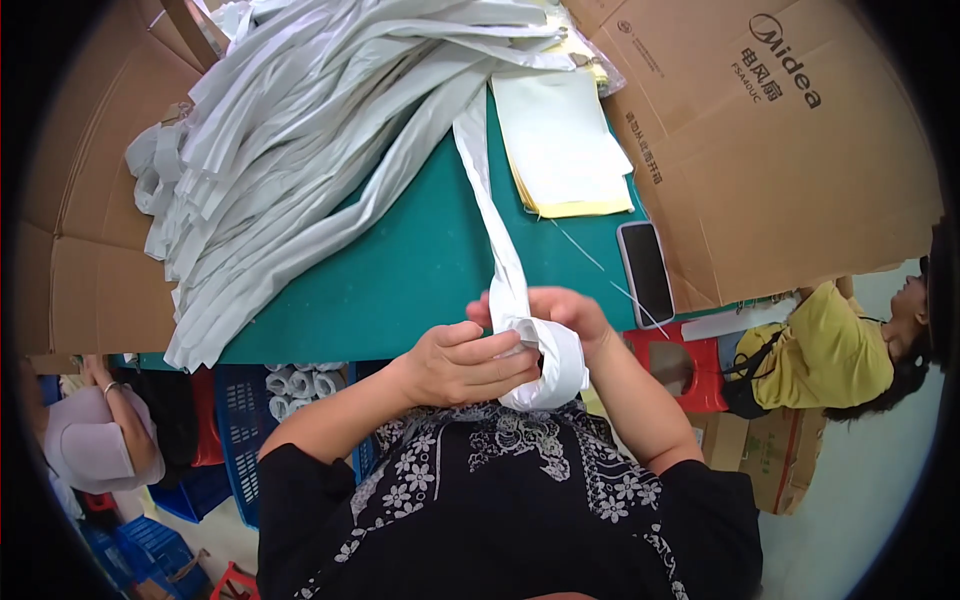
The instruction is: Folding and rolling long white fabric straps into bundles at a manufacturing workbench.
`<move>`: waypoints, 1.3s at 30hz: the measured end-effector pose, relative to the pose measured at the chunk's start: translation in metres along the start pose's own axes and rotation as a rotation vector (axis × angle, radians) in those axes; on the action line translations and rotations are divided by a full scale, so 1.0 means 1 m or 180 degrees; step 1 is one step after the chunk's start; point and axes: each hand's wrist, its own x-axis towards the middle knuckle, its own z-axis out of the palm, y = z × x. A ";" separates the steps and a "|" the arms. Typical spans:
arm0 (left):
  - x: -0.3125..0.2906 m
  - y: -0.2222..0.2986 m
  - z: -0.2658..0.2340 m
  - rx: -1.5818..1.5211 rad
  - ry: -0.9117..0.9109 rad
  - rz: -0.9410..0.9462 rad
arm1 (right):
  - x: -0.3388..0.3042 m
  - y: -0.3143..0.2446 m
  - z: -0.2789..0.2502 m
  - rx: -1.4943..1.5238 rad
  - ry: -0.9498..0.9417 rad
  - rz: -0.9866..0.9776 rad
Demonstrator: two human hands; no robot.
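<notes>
A long white strip (pixel 497 225) of thin, creased material runs down the green table toward me. Its near end is wound into a loose roll (pixel 562 370) in front of my chest. My left hand (pixel 465 365) is closed on the roll's left side, with its fingers at the hollow middle. Behind the strip reaches my right hand (pixel 565 308), curled round it just above the roll. Its fingertips show blurred on the strip's left side, while the rest of those fingers is hidden.
A heap of white strips (pixel 330 130) covers the table's (pixel 345 285) left. White sheets (pixel 560 140), thin white ties (pixel 580 245) and a phone (pixel 646 272) lie right. Cardboard (pixel 760 150) flanks the table. Below left, a blue basket (pixel 240 430) holds white rolls (pixel 300 385). Other people sit at both sides.
</notes>
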 end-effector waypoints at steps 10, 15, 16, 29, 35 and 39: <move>0.006 0.023 0.009 -0.1300 -0.0542 -0.0028 | 0.147 -0.090 -0.032 -0.7085 0.2260 0.0682; -0.002 0.022 0.004 -0.1381 -0.0299 -0.0433 | 0.135 -0.147 -0.004 -0.5526 0.2152 0.0992; -0.006 0.021 0.007 -0.1341 -0.0287 -0.0454 | 0.119 -0.158 -0.002 -0.4673 0.2202 0.0679; 0.036 -0.052 0.040 -0.0829 0.0145 -0.0287 | 0.086 -0.284 0.059 -0.2926 0.0590 -0.2259; 0.053 -0.097 0.058 -0.0723 0.0383 -0.0536 | 0.101 -0.297 -0.035 -0.4679 0.3406 -0.0841; 0.029 -0.096 0.060 -0.0904 0.0098 -0.0756 | 0.054 -0.170 -0.055 -0.3294 0.2321 0.0616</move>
